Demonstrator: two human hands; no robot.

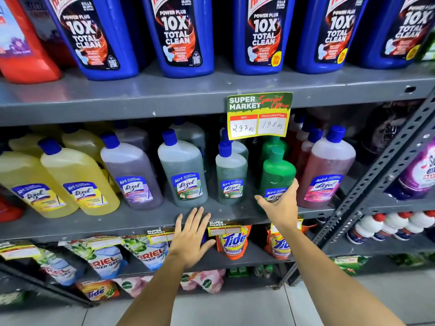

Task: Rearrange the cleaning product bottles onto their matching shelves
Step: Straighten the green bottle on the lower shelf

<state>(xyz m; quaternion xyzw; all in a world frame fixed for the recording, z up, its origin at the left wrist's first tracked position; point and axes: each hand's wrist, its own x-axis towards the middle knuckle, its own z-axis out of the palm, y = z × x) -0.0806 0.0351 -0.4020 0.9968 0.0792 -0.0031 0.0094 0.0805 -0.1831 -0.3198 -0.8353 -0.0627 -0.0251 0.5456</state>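
- The right hand [281, 203] wraps the lower front of a green bottle [277, 175], thumb and fingers spread around its label.
- That bottle stands upright on the middle shelf [141, 220], between a grey-green bottle [230, 175] and a pink one [326, 168] (both blue-capped).
- The left hand [191, 236] is open, fingers splayed, holding nothing, at the shelf's front edge.

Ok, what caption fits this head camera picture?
Right hand grips a green Lizol bottle on the middle shelf; left hand hovers open.
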